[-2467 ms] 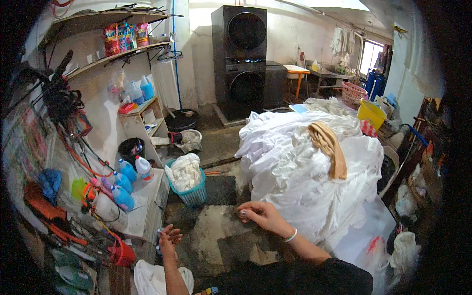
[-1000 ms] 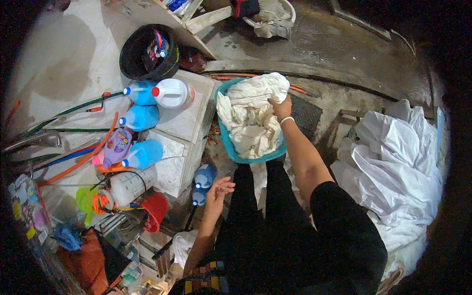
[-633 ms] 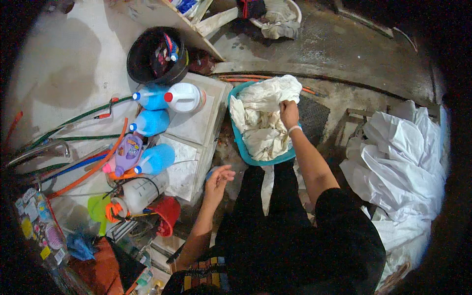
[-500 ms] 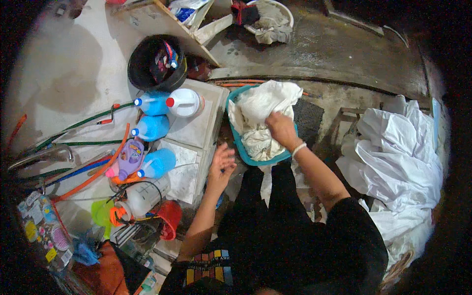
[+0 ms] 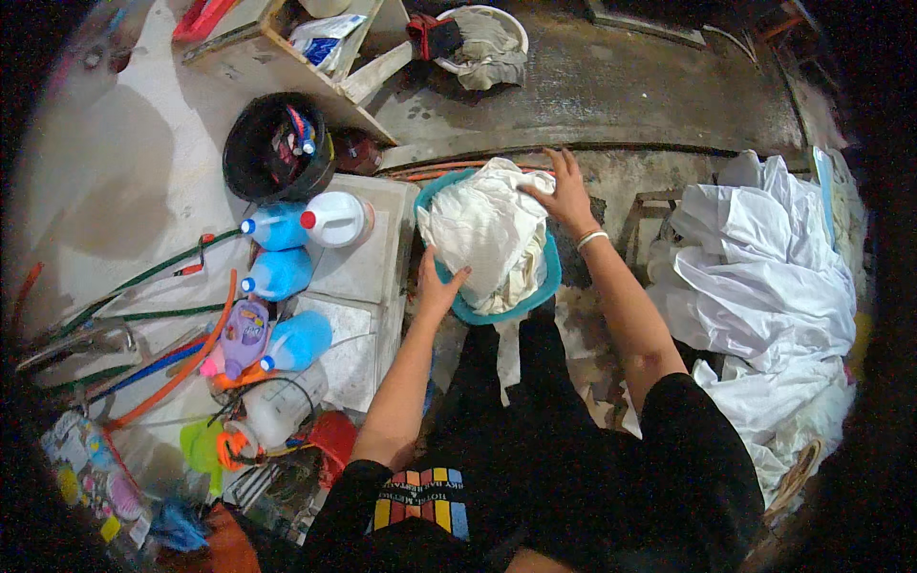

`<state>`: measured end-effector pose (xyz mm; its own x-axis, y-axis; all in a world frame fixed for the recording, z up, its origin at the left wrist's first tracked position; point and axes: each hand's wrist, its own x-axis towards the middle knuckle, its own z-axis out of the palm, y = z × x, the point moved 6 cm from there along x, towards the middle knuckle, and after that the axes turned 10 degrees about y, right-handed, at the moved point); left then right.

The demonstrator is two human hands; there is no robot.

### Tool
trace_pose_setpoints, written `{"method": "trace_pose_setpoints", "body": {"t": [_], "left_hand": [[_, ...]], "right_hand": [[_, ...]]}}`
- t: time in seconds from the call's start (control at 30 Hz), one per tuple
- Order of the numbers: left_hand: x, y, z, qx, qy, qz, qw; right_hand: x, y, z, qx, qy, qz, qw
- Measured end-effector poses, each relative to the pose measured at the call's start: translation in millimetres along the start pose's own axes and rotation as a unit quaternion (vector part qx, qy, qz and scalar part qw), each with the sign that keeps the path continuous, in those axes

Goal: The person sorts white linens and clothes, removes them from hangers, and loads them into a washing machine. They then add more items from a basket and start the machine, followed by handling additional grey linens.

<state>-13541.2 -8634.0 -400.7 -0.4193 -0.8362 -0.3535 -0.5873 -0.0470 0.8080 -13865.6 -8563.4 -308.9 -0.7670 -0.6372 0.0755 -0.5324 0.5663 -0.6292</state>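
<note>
Crumpled cream-white fabric point(image 5: 489, 229) fills the rectangular teal plastic basket point(image 5: 551, 274); the left hand point(image 5: 439, 285) and right hand point(image 5: 564, 199) (white band point(image 5: 591, 240) at its wrist) flank it, each grip spread apart.

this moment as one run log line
left hand: at left rim of teal basket | right hand: open, by far right corner | basket: off-white cloth inside | person's right: white fabric pile
</note>
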Motion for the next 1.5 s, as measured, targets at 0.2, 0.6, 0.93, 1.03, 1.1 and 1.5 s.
{"method": "trace_pose_setpoints", "body": {"t": [0.2, 0.6, 0.93, 1.03, 1.1, 1.5], "left_hand": [[35.2, -109.5, 80.7, -0.112, 0.107, -0.348, 0.925], [-18.9, 14.0, 8.3, 0.245, 0.077, 0.068, 0.964], [-133.4, 165.9, -111.1, 0.089, 0.064, 0.279, 0.954], [-142.8, 200.5, -152.9, 0.016, 0.112, 0.22, 0.969], [-152.6, 223.7, -192.0, -0.061, 0.16, 0.196, 0.966], [-207.3, 399.0, -347.3, -0.239, 0.361, 0.362, 0.826]], "right_hand": [[-24.6, 166.5, 121.9, 0.023, 0.013, 0.223, 0.974], [-60.3, 172.9, 145.3, -0.082, -0.245, 0.15, 0.954], [-156.6, 17.7, 49.1, -0.038, -0.256, -0.261, 0.93], [-159.2, -15.2, 2.6, 0.065, -0.258, -0.178, 0.947], [-162.4, -52.1, -41.4, 0.018, -0.254, -0.176, 0.951], [-86.5, -311.1, -376.2, 0.249, 0.168, -0.358, 0.884]]}}
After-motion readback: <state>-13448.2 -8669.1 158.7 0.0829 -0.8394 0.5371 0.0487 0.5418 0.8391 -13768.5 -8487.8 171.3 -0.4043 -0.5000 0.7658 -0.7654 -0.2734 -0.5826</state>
